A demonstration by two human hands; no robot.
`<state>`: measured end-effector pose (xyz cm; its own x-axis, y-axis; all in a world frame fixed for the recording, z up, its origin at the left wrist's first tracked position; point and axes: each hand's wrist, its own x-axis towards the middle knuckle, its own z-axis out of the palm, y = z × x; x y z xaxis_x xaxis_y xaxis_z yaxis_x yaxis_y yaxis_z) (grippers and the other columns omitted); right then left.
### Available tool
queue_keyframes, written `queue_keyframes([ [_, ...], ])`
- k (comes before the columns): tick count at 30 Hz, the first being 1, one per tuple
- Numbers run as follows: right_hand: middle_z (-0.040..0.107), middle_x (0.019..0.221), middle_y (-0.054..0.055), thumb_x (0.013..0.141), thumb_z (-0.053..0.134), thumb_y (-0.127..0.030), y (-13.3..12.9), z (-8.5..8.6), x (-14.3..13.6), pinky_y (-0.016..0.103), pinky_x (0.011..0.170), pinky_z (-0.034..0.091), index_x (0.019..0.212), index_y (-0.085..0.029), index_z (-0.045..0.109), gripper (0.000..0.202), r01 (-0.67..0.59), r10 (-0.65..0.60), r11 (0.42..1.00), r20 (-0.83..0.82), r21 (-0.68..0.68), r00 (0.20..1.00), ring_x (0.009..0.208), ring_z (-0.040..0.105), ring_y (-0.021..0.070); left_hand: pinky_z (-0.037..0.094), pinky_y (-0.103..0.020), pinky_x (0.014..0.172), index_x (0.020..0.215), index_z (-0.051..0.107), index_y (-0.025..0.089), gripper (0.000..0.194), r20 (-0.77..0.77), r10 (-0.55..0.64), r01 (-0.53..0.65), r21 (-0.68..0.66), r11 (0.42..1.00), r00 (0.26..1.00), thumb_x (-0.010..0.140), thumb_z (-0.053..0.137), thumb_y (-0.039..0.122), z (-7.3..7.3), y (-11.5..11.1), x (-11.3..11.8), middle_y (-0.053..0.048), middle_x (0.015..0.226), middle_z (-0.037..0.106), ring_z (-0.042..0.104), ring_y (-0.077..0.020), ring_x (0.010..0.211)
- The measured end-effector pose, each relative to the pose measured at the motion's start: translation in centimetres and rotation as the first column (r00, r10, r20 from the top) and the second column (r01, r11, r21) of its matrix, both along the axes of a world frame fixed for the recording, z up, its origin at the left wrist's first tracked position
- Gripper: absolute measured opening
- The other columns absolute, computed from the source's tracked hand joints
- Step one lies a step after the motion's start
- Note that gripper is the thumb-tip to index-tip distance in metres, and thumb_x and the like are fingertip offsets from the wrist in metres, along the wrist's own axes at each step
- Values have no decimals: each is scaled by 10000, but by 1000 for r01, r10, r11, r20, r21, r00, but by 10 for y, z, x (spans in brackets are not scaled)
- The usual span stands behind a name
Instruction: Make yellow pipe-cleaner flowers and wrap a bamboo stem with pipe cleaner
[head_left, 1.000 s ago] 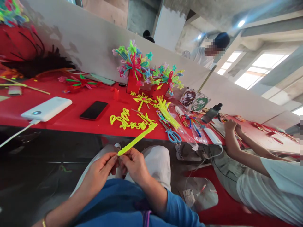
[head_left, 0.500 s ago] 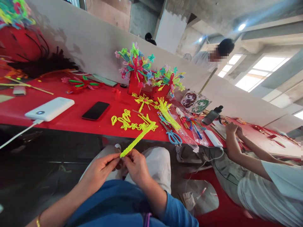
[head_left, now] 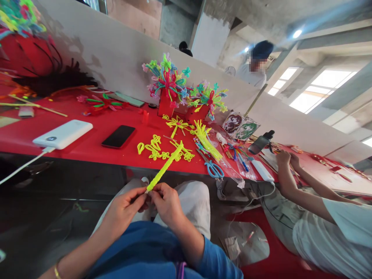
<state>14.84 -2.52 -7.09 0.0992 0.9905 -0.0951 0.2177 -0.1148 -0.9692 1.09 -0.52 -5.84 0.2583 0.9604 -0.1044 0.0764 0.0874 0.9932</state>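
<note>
A fuzzy yellow stem [head_left: 166, 167] slants up from my fingers over the edge of the red table. My left hand [head_left: 123, 209] pinches its lower end, where a pale tip shows. My right hand [head_left: 168, 203] grips the same end from the other side, close to my left fingertips. Beyond the stem's upper end lie small yellow looped flower shapes [head_left: 155, 146]. A larger yellow flower with a red centre [head_left: 178, 124] rests behind them. To the right are a bundle of yellow stems [head_left: 207, 141] and blue-handled scissors [head_left: 214, 169].
A black phone [head_left: 118, 136] and a white power bank [head_left: 63, 133] with a cable lie left on the red table [head_left: 101, 155]. Two colourful flower bunches [head_left: 167, 83] stand at the back. A neighbour's hands [head_left: 286, 158] are at the right, near a dark bottle [head_left: 260, 143].
The yellow stem's upper end has swung slightly left and its lower tip now shows pale. My left forearm has shifted a little right. The standing person in the background has moved left.
</note>
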Motion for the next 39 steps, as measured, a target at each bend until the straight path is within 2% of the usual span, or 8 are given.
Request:
queue_keyframes([
  [5,560,545,-60,806,589,-168,-3,7,-4,167,435,382,739,-177,586,68,42,-45,998,-85,-39,995,429,482,70,521,-288,542,810,726,189,354,-110,73,-65,73,995,991,672,598,489,-2,1,3,6,568,673,630,-197,554],
  [8,522,487,-75,783,581,-158,-2,12,-6,163,394,361,696,-182,562,93,45,-65,993,-182,-111,981,390,448,68,517,-291,547,837,728,200,373,-184,85,-58,144,988,979,691,561,500,-2,1,2,4,572,682,638,-206,557],
  [15,524,475,-74,741,584,-171,-2,12,-10,159,385,374,689,-177,570,55,78,-103,991,-246,-109,964,391,452,69,534,-289,565,807,729,200,379,-253,107,-50,223,974,962,695,520,495,-7,2,1,-3,558,686,653,-212,557],
  [19,546,509,-65,735,592,-179,-2,9,-12,163,408,404,714,-176,586,22,73,-94,992,-224,-102,970,435,494,80,554,-285,606,785,740,215,347,-275,138,-62,266,962,952,698,517,467,-8,2,2,-14,618,735,685,-221,612],
  [24,569,538,-51,747,587,-187,-3,8,-12,174,422,414,734,-180,593,16,80,-97,991,-171,-106,980,454,511,89,571,-296,636,786,754,210,349,-281,107,-29,270,963,954,704,516,451,-4,1,3,-35,681,773,713,-236,652],
  [32,564,556,-49,828,493,-193,-6,10,-9,167,427,381,755,-172,591,123,21,-24,999,-143,-26,989,403,456,61,574,-295,664,907,764,197,385,-319,69,22,273,962,945,731,509,426,-4,1,-1,-33,753,792,725,-244,706],
  [36,543,539,-56,836,490,-190,-5,12,-6,174,425,380,751,-171,593,135,18,-21,999,-105,-36,994,399,455,70,573,-296,701,971,755,184,413,-284,15,58,248,967,959,722,555,446,-5,1,-2,-50,872,800,724,-244,762],
  [39,553,540,-50,845,493,-204,-5,10,-5,182,436,396,750,-170,607,151,12,-13,1000,-78,-18,997,413,474,82,577,-300,700,967,756,174,426,-230,-10,64,225,972,973,711,588,469,-4,0,-2,-66,870,793,718,-252,785],
])
